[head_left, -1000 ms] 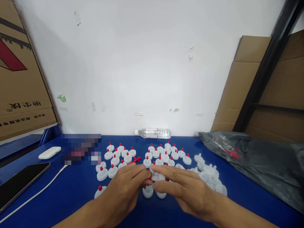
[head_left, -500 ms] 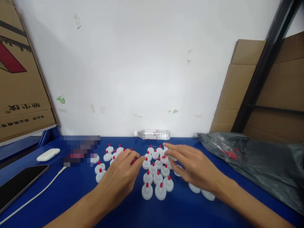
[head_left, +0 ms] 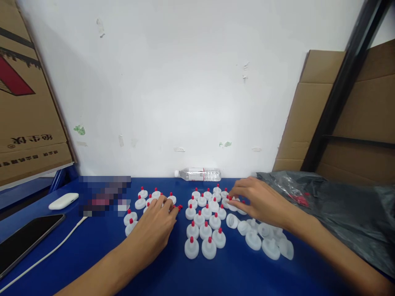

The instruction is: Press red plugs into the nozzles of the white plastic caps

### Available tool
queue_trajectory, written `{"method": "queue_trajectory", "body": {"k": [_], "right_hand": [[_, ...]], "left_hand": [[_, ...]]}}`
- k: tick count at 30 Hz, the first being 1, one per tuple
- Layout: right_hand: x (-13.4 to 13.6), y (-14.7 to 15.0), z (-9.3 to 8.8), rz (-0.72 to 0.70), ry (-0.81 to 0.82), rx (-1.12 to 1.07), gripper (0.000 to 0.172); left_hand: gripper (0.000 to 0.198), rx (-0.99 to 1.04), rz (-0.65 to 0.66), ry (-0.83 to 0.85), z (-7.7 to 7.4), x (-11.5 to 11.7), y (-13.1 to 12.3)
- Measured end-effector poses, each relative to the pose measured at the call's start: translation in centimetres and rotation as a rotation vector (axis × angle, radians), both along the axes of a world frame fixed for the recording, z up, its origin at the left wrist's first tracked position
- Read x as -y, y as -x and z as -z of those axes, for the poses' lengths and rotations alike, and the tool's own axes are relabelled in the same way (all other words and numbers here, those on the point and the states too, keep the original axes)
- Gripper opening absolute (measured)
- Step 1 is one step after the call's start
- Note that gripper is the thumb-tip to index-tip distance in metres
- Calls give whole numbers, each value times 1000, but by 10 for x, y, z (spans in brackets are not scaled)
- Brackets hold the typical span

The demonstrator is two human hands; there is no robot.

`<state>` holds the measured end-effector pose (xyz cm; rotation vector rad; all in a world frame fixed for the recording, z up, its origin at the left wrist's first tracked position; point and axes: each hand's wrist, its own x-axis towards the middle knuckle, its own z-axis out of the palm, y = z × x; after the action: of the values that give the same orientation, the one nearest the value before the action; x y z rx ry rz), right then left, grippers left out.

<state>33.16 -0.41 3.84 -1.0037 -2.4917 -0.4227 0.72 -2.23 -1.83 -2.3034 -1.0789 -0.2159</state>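
Observation:
Several white round caps with red tips [head_left: 191,248] stand upright on the blue table [head_left: 173,271], in a middle group and a left group. My left hand [head_left: 159,224] is over the left group, fingers curled down beside small red pieces [head_left: 180,207]; what its fingertips hold is hidden. My right hand [head_left: 254,197] reaches over the back right of the middle group, its thumb and fingers closed around the red tip of a white cap [head_left: 232,205]. Below my right forearm, white caps without red tips [head_left: 270,248] lie in a loose pile, some tipped over.
A clear bottle [head_left: 200,174] lies against the wall. Grey plastic bags [head_left: 348,218] cover the right side. At the left are a phone [head_left: 29,242], a white case [head_left: 63,201], a white cable [head_left: 55,251] and a cardboard box [head_left: 31,111].
My right hand has moved right and slightly back, uncovering the pile of tipless caps. My left hand has shifted a little left, its fingers more curled, and red pieces show beside it.

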Motion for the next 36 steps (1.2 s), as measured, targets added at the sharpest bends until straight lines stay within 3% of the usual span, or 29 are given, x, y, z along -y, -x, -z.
{"method": "queue_trajectory", "body": {"k": [9,14,21,29,36], "right_hand": [[-7,-5,14,26,128,70,18],[-4,-3,9,84,150,65,12],[16,7,-8,101,328,49,26],[21,16,-2,94,447,155,27],[21,15,2,95,464,158,23]], "left_hand": [[52,-114,-71,-11,8,2,-2],[43,-97,-65,22,8,3,-2],[29,-73,-40,87,8,-2,-3],[24,-48,25,164,-1,0,-7],[20,107,72,193,-3,8,-9]]}}
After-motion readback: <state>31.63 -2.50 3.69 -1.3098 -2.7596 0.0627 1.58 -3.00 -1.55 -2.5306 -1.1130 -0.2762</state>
